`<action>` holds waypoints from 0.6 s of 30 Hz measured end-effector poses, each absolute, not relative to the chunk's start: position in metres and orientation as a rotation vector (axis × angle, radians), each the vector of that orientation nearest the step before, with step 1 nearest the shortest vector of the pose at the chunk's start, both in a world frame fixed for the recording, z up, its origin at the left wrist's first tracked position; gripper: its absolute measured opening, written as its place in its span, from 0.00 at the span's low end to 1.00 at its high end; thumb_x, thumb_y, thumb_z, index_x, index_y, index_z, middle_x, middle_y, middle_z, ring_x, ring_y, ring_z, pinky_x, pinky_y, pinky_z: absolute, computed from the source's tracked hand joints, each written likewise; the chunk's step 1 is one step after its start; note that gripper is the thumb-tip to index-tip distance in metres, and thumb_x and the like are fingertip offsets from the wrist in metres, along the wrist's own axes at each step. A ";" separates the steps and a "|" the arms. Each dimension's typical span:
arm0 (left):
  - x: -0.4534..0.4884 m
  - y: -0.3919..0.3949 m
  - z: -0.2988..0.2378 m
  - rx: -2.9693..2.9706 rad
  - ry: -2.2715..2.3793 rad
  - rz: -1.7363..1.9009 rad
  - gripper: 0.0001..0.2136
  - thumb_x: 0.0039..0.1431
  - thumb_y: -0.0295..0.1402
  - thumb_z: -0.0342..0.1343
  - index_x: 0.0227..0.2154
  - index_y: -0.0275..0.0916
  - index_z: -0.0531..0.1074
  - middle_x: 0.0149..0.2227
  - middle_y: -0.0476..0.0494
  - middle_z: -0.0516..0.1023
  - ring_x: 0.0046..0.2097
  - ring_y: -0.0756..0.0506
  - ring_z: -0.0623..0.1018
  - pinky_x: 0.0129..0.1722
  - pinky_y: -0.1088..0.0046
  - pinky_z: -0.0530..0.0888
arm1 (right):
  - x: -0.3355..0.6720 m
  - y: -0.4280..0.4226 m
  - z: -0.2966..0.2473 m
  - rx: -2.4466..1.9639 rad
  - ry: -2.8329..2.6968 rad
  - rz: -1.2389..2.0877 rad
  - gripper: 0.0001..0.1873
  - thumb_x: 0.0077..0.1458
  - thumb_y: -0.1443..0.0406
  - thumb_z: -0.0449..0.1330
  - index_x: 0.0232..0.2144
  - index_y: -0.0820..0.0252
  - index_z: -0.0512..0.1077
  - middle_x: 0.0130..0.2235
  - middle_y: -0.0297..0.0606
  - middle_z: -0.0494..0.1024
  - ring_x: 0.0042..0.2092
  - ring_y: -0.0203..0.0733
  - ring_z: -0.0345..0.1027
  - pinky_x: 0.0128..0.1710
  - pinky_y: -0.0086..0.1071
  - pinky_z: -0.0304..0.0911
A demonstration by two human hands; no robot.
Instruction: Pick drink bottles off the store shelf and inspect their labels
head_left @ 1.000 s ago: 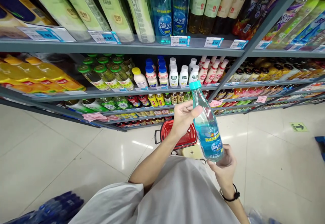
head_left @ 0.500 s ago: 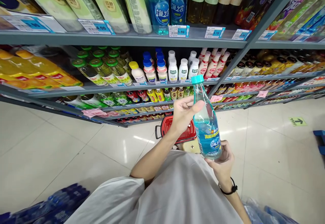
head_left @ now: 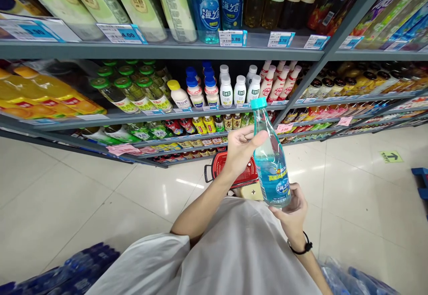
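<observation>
I hold a clear blue drink bottle [head_left: 271, 165] with a teal cap upright in front of me, between my chest and the shelves. My left hand [head_left: 241, 148] grips its upper part, thumb pressed against the neck. My right hand [head_left: 293, 212], with a black band at the wrist, cups the bottle's base from below. The label with blue and yellow print faces me. Two bottles of the same kind [head_left: 219, 5] stand on the top shelf straight ahead.
Shelves [head_left: 160, 51] full of drinks run across the view: yellow bottles at left, green-capped and white bottles in the middle. A red shopping basket [head_left: 232, 176] sits on the tiled floor below my hands. Blue wrapped bottle packs [head_left: 76, 272] lie at lower left and lower right.
The bottle has come slightly more upright and a little closer to me, both hands still on it. The view has tipped up a little.
</observation>
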State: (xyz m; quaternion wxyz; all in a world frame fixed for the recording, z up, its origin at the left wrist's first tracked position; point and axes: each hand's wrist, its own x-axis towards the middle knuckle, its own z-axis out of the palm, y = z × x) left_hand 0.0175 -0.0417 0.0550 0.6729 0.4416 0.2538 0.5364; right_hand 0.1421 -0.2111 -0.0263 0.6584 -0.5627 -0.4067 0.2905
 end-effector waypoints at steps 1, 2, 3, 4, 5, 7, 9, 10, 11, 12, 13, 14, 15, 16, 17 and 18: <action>0.017 -0.042 0.055 0.993 0.567 1.206 0.23 0.52 0.54 0.71 0.33 0.35 0.82 0.30 0.41 0.82 0.30 0.46 0.79 0.26 0.75 0.72 | 0.142 -0.211 -0.027 -1.276 -0.920 0.655 0.31 0.36 0.56 0.82 0.39 0.57 0.71 0.33 0.33 0.75 0.34 0.40 0.70 0.32 0.29 0.64; 0.017 -0.042 0.055 0.992 0.563 1.202 0.23 0.52 0.54 0.71 0.33 0.35 0.82 0.30 0.41 0.82 0.30 0.46 0.79 0.26 0.75 0.71 | 0.142 -0.211 -0.027 -1.278 -0.920 0.653 0.31 0.36 0.56 0.82 0.39 0.57 0.71 0.33 0.33 0.75 0.34 0.40 0.70 0.32 0.30 0.64; 0.017 -0.042 0.055 0.991 0.560 1.197 0.23 0.52 0.54 0.71 0.33 0.35 0.82 0.30 0.41 0.82 0.30 0.46 0.79 0.26 0.75 0.71 | 0.142 -0.211 -0.027 -1.282 -0.922 0.650 0.31 0.36 0.56 0.82 0.39 0.57 0.71 0.34 0.33 0.75 0.34 0.40 0.70 0.32 0.30 0.64; 0.017 -0.042 0.055 0.991 0.560 1.192 0.23 0.52 0.54 0.71 0.33 0.35 0.82 0.30 0.41 0.82 0.29 0.47 0.79 0.26 0.75 0.72 | 0.142 -0.211 -0.027 -1.285 -0.925 0.647 0.32 0.36 0.56 0.82 0.39 0.57 0.71 0.33 0.33 0.75 0.34 0.40 0.70 0.32 0.30 0.64; 0.016 -0.042 0.055 0.992 0.561 1.188 0.23 0.53 0.54 0.71 0.33 0.35 0.82 0.31 0.41 0.83 0.29 0.47 0.79 0.26 0.75 0.72 | 0.142 -0.211 -0.026 -1.292 -0.927 0.644 0.32 0.36 0.55 0.82 0.39 0.57 0.71 0.33 0.33 0.75 0.34 0.41 0.71 0.32 0.30 0.64; 0.016 -0.042 0.056 0.994 0.564 1.185 0.23 0.54 0.54 0.70 0.34 0.35 0.83 0.32 0.41 0.83 0.29 0.47 0.78 0.26 0.75 0.72 | 0.142 -0.211 -0.025 -1.300 -0.929 0.634 0.32 0.36 0.54 0.82 0.38 0.57 0.71 0.33 0.34 0.75 0.35 0.41 0.72 0.32 0.30 0.65; 0.016 -0.043 0.056 0.989 0.553 1.186 0.22 0.55 0.53 0.70 0.36 0.35 0.83 0.33 0.41 0.84 0.29 0.48 0.79 0.27 0.75 0.73 | 0.143 -0.211 -0.025 -1.293 -0.934 0.628 0.31 0.36 0.55 0.82 0.38 0.58 0.71 0.33 0.34 0.76 0.35 0.41 0.73 0.32 0.30 0.66; 0.016 -0.043 0.056 0.984 0.543 1.190 0.22 0.55 0.53 0.70 0.37 0.35 0.83 0.34 0.41 0.84 0.30 0.48 0.79 0.28 0.75 0.73 | 0.143 -0.211 -0.025 -1.289 -0.937 0.627 0.31 0.37 0.55 0.82 0.38 0.58 0.72 0.33 0.34 0.76 0.35 0.41 0.73 0.32 0.30 0.67; 0.016 -0.043 0.057 0.979 0.536 1.196 0.22 0.55 0.52 0.70 0.37 0.35 0.83 0.34 0.41 0.84 0.30 0.48 0.79 0.29 0.75 0.74 | 0.143 -0.211 -0.025 -1.285 -0.939 0.626 0.31 0.37 0.55 0.82 0.38 0.58 0.72 0.34 0.35 0.76 0.35 0.41 0.73 0.32 0.30 0.68; 0.016 -0.043 0.057 0.977 0.532 1.200 0.22 0.56 0.52 0.70 0.38 0.35 0.83 0.34 0.41 0.84 0.30 0.48 0.79 0.30 0.75 0.74 | 0.143 -0.211 -0.025 -1.282 -0.936 0.625 0.31 0.38 0.54 0.81 0.40 0.58 0.73 0.35 0.36 0.77 0.36 0.42 0.74 0.33 0.31 0.69; 0.016 -0.043 0.057 0.977 0.531 1.201 0.22 0.56 0.52 0.70 0.39 0.35 0.83 0.33 0.42 0.84 0.30 0.48 0.79 0.29 0.75 0.74 | 0.144 -0.211 -0.026 -1.284 -0.926 0.627 0.34 0.38 0.53 0.81 0.44 0.58 0.74 0.38 0.39 0.78 0.37 0.43 0.75 0.34 0.32 0.70; 0.016 -0.043 0.058 0.977 0.528 1.199 0.22 0.56 0.52 0.70 0.40 0.35 0.82 0.33 0.42 0.84 0.30 0.48 0.79 0.29 0.75 0.73 | 0.144 -0.211 -0.027 -1.289 -0.915 0.633 0.39 0.38 0.51 0.81 0.49 0.59 0.73 0.41 0.42 0.79 0.38 0.45 0.76 0.35 0.33 0.72; 0.016 -0.043 0.059 0.975 0.520 1.195 0.23 0.56 0.53 0.70 0.41 0.35 0.82 0.33 0.42 0.84 0.29 0.49 0.78 0.28 0.76 0.73 | 0.144 -0.211 -0.028 -1.292 -0.903 0.636 0.43 0.39 0.49 0.80 0.53 0.59 0.73 0.45 0.46 0.80 0.41 0.47 0.77 0.36 0.35 0.73; 0.016 -0.043 0.060 0.968 0.507 1.186 0.24 0.56 0.54 0.69 0.42 0.35 0.81 0.33 0.42 0.84 0.28 0.49 0.77 0.27 0.76 0.72 | 0.144 -0.212 -0.029 -1.293 -0.891 0.647 0.45 0.39 0.47 0.79 0.56 0.60 0.72 0.48 0.49 0.80 0.43 0.49 0.78 0.39 0.38 0.75; 0.016 -0.042 0.060 0.952 0.494 1.171 0.25 0.56 0.54 0.69 0.43 0.35 0.81 0.33 0.42 0.84 0.27 0.50 0.76 0.26 0.76 0.70 | 0.144 -0.212 -0.030 -1.291 -0.881 0.671 0.45 0.41 0.45 0.78 0.56 0.60 0.72 0.50 0.50 0.80 0.46 0.51 0.78 0.41 0.40 0.75; 0.016 -0.041 0.061 0.928 0.488 1.155 0.26 0.56 0.55 0.69 0.44 0.36 0.80 0.32 0.43 0.83 0.25 0.52 0.74 0.24 0.77 0.68 | 0.143 -0.212 -0.031 -1.285 -0.872 0.712 0.43 0.43 0.44 0.77 0.55 0.60 0.73 0.49 0.50 0.80 0.47 0.53 0.79 0.43 0.42 0.76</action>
